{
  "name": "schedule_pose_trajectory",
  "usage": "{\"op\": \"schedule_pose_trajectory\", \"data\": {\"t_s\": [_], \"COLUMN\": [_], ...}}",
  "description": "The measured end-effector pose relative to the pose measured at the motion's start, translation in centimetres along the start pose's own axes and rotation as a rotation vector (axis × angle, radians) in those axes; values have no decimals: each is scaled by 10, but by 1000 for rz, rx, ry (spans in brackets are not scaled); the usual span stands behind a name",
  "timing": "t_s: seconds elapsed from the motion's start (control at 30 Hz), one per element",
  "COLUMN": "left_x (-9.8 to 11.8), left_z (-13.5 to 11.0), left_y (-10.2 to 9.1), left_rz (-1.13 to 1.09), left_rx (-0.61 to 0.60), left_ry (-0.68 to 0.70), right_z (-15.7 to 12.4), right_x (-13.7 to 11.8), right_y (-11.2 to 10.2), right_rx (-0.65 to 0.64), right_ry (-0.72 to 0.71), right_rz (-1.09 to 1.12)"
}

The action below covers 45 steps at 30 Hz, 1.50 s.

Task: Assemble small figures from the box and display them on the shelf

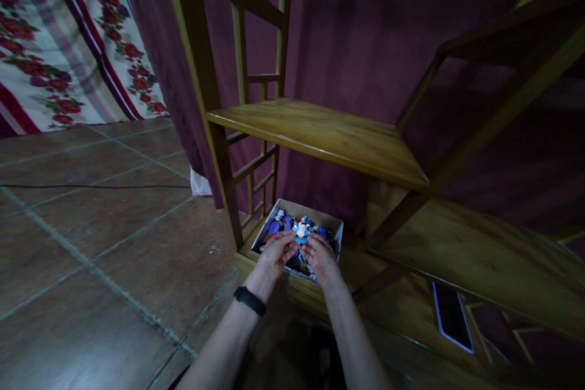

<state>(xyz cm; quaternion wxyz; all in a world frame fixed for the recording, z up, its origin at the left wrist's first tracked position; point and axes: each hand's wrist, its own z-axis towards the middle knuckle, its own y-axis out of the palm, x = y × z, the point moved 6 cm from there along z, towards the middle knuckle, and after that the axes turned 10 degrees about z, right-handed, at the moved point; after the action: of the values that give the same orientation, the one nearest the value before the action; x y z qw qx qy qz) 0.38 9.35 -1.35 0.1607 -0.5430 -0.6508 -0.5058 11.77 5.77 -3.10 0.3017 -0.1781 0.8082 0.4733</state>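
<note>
A small cardboard box (329, 220) sits on the lowest wooden shelf, filled with several blue and white toy figures (280, 223). Both my hands reach into it from the near side. My left hand (276, 252), with a black band on its wrist, has its fingers curled over the toys. My right hand (320, 256) lies beside it, fingers bent down among the toys. Between the two sets of fingertips is a small figure with a pale face (301, 231), which both hands touch. What each hand grips is hidden by the fingers.
A wooden shelf unit (320, 131) stands over the box, with an upright post (214, 128) at left and slanted braces at right. A dark phone (451, 315) lies on the lower shelf at right. Tiled floor (91, 237), a cable and floral cloth at left.
</note>
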Motion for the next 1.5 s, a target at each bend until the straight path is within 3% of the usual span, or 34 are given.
{"op": "schedule_pose_trajectory", "data": {"t_s": [0.27, 0.77, 1.1, 1.5], "left_x": [-2, 0, -5, -7], "left_z": [1, -5, 5, 3], "left_y": [-2, 3, 1, 1], "left_rz": [-24, -57, -115, -111], "left_rx": [29, -10, -62, -28], "left_ry": [0, -12, -39, -80], "right_z": [-1, -4, -2, -4], "right_x": [-2, -5, -4, -3], "right_y": [1, 2, 3, 5], "right_rx": [-17, -23, -21, -48], "right_ry": [-10, -17, -14, 5], "right_rz": [-1, 37, 49, 15]}}
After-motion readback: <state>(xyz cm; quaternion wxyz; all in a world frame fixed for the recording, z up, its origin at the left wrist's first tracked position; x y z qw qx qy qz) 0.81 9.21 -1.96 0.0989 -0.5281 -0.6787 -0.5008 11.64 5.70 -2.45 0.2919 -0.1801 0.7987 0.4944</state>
